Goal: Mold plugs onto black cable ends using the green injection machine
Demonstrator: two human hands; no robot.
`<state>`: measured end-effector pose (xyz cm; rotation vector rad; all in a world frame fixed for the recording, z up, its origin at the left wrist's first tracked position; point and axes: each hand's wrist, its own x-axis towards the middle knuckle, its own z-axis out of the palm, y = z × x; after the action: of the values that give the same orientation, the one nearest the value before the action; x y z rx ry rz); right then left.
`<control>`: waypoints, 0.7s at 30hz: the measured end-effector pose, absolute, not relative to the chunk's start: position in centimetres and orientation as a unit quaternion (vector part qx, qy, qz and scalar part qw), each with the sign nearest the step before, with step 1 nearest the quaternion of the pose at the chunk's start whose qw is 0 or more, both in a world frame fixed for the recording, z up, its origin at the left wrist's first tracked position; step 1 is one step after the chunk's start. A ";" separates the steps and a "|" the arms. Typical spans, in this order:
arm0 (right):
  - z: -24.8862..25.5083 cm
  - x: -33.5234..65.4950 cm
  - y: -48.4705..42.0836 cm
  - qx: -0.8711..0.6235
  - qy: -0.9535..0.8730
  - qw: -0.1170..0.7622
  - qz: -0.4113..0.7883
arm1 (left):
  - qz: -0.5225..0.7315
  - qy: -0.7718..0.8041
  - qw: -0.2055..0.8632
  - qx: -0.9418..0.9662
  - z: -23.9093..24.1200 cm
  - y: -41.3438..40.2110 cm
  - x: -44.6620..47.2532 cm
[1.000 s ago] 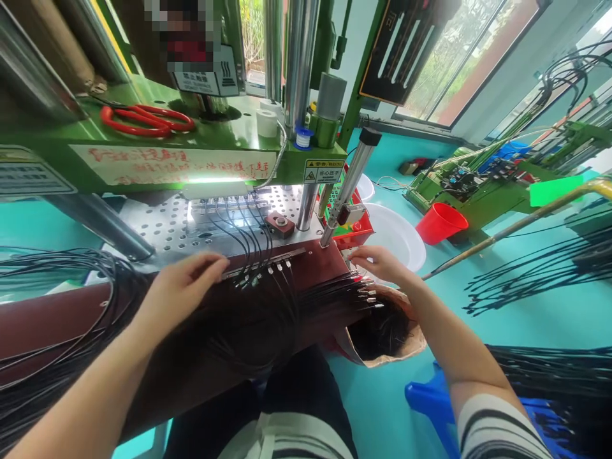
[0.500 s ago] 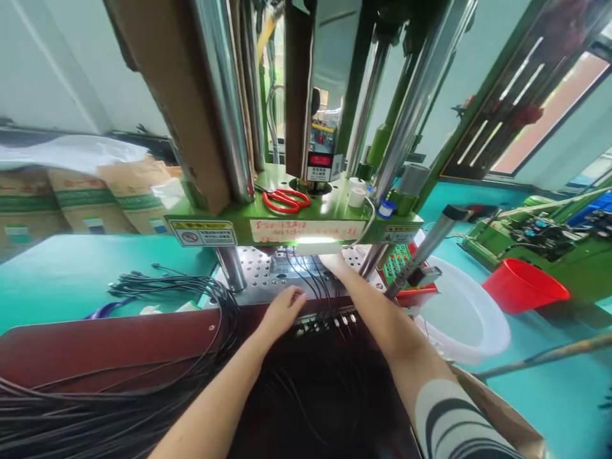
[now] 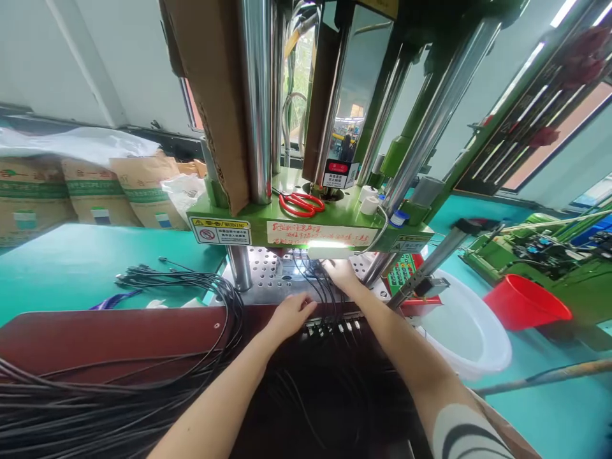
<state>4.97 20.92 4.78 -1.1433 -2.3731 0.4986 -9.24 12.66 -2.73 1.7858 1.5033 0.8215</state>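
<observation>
My left hand is at the front edge of the press, its thumb held apart from its fingers and nothing visible in it. My right hand reaches under the green press head, fingers bent together at the black cables over the metal mold. Whatever its fingertips grip is too small and partly hidden. The cables run from the mold over the front edge. Several metal-tipped connectors hang below that edge, to the right of my left hand.
Red-handled scissors lie on the green press head. Shiny columns flank the work area. A bundle of black cables lies left, across a brown board. A white tub and red bucket stand right.
The whole view has shifted, so the press sits farther right. My left hand has come nearer the hanging connectors. My right hand has drawn back slightly from under the lamp and shows more.
</observation>
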 end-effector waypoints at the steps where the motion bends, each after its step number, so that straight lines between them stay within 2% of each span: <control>1: 4.7 6.5 19.7 -0.424 -0.855 0.249 0.166 | 0.321 0.573 0.336 0.675 -2.8 12.6 -9.3; 5: 3.9 16.4 13.1 -0.460 -0.815 0.343 0.077 | 0.400 0.572 0.397 0.597 -3.0 12.4 -9.2; 8: 2.7 26.9 7.5 -0.605 -0.704 0.371 -0.022 | 0.508 0.556 0.521 0.401 -2.1 12.9 -8.8; 9: 2.1 30.3 5.7 -0.655 -0.659 0.367 -0.052 | 0.527 0.541 0.574 0.316 -1.6 13.2 -8.7; 11: 0.8 36.3 2.6 -0.738 -0.595 0.304 -0.092 | 0.532 0.508 0.652 0.184 -0.5 14.3 -8.6; 14: -0.2 40.4 0.1 -0.781 -0.562 0.240 -0.130 | 0.517 0.489 0.692 0.121 0.7 16.4 -8.3; 17: 1.0 37.6 0.9 -0.748 -0.604 0.272 -0.043 | 0.498 0.470 0.723 0.091 0.9 17.7 -7.2; 21: 3.3 26.5 6.8 -0.607 -0.712 0.264 0.233 | 0.459 0.395 0.789 0.105 0.3 17.6 -5.0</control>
<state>26.51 6.77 3.29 -1.6414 -1.9249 0.6305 -5.05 17.59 0.28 0.2266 0.8514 0.9882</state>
